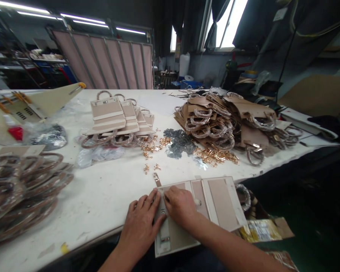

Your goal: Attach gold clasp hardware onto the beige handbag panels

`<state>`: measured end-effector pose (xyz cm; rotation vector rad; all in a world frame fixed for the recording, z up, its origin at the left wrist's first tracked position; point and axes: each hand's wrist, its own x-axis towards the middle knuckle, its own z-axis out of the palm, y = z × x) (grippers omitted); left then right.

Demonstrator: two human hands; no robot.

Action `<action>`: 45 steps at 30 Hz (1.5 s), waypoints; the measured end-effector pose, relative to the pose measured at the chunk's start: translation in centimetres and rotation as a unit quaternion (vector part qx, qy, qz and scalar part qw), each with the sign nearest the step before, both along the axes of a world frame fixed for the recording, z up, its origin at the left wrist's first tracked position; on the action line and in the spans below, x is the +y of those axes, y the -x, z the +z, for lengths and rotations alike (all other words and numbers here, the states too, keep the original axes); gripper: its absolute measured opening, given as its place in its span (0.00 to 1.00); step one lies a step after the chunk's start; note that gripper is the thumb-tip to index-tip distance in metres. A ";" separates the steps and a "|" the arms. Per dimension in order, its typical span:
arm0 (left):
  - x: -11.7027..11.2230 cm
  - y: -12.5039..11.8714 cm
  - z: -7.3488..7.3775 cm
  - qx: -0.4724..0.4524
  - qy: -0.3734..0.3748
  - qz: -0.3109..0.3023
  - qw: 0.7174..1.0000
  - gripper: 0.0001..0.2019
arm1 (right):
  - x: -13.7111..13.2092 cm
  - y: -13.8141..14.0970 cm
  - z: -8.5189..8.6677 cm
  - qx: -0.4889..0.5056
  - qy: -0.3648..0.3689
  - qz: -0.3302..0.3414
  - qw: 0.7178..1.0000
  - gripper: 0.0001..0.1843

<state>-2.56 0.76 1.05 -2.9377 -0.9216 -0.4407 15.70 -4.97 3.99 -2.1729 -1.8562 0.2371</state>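
Observation:
A beige and white handbag panel [223,204] lies opened flat at the front edge of the table, part of it reaching over the edge. My left hand [141,223] rests on its left border with the fingers stretched out. Just beside it, my right hand [180,206] has its fingers curled and pressed together against the panel; whatever they pinch is hidden. A short strap with a metal fitting [156,177] sticks out past the panel's top left corner. One plastic-wrapped handle [244,196] shows at the panel's right end.
Gold-coloured metal fittings [218,156] and grey metal plates [180,143] lie heaped beyond the panel. Stacked bag panels with wrapped handles stand at back centre [109,113], back right [209,117] and left [25,189]. A cardboard box [283,228] sits below, to the right.

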 end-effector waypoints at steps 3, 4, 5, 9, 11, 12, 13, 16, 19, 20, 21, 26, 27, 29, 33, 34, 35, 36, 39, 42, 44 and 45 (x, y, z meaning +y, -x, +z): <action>0.1 0.4 -0.2 -0.025 0.000 -0.001 1.000 0.29 | 0.1 -3.1 1.0 0.039 -0.007 -0.010 0.999 0.11; 0.1 0.4 -0.3 -0.032 0.001 -0.002 0.999 0.30 | 0.1 -4.9 1.4 0.044 -0.012 -0.030 0.999 0.12; 0.1 0.5 -0.4 -0.037 0.001 -0.003 0.999 0.30 | 0.0 -6.9 1.8 0.041 -0.017 -0.058 0.997 0.12; 0.0 0.5 -0.8 -0.052 0.006 -0.006 0.999 0.31 | -0.2 -15.6 2.2 -0.020 0.032 -0.198 0.979 0.16; -0.1 0.5 -0.7 -0.060 0.009 -0.005 0.998 0.31 | -0.3 -18.5 1.6 -0.027 0.054 -0.223 0.973 0.16; -0.1 0.5 -0.7 -0.063 0.011 -0.004 0.998 0.31 | -0.4 -19.5 1.2 -0.027 0.060 -0.230 0.971 0.16; -0.2 0.5 -0.6 -0.064 0.014 -0.001 0.998 0.31 | -0.4 -20.1 0.7 -0.026 0.064 -0.236 0.969 0.16; -0.4 0.5 -0.4 -0.063 0.030 0.007 0.998 0.32 | -0.3 -20.5 -0.4 -0.021 0.062 -0.246 0.967 0.17; -0.5 0.4 -0.2 -0.061 0.043 0.015 0.997 0.31 | -0.1 -20.3 -0.8 -0.013 0.054 -0.240 0.969 0.14; -0.6 0.4 -0.2 -0.062 0.046 0.016 0.997 0.31 | -0.1 -20.2 -0.7 -0.011 0.051 -0.236 0.970 0.13; -0.6 0.4 -0.2 -0.063 0.050 0.018 0.997 0.31 | -0.1 -20.2 -0.6 -0.008 0.048 -0.232 0.971 0.13; -1.0 0.4 0.2 -0.066 0.072 0.027 0.995 0.32 | -0.5 -20.6 0.5 -0.003 0.014 -0.220 0.975 0.15; -1.1 0.5 0.3 -0.065 0.078 0.029 0.994 0.32 | -0.5 -20.5 1.0 0.002 0.008 -0.214 0.977 0.16; -1.3 0.5 0.6 -0.063 0.093 0.033 0.993 0.32 | -0.5 -19.6 2.0 0.027 -0.005 -0.194 0.981 0.17; -1.6 0.4 1.0 -0.064 0.114 0.048 0.990 0.32 | 0.0 -13.9 4.3 0.168 -0.001 -0.081 0.982 0.20; -1.7 0.3 1.1 -0.066 0.116 0.052 0.990 0.32 | 0.3 -11.9 4.7 0.206 0.021 -0.041 0.977 0.20; -1.7 0.3 1.2 -0.068 0.118 0.055 0.989 0.32 | 0.6 -9.9 4.9 0.237 0.046 -0.008 0.970 0.18; -1.8 0.3 1.2 -0.069 0.122 0.057 0.988 0.32 | 0.9 -8.0 4.9 0.260 0.070 0.014 0.963 0.17; -1.8 0.3 1.4 -0.075 0.138 0.061 0.986 0.32 | 2.0 -4.0 4.0 0.288 0.106 0.040 0.951 0.14; -1.6 0.3 1.6 -0.085 0.158 0.061 0.982 0.29 | 2.8 -2.8 2.6 0.280 0.107 0.037 0.953 0.13; -1.5 0.3 1.6 -0.092 0.168 0.064 0.979 0.27 | 3.0 -3.0 2.1 0.273 0.109 0.028 0.956 0.13; -1.4 0.2 1.6 -0.096 0.173 0.067 0.978 0.27 | 3.0 -3.2 2.0 0.270 0.111 0.023 0.956 0.13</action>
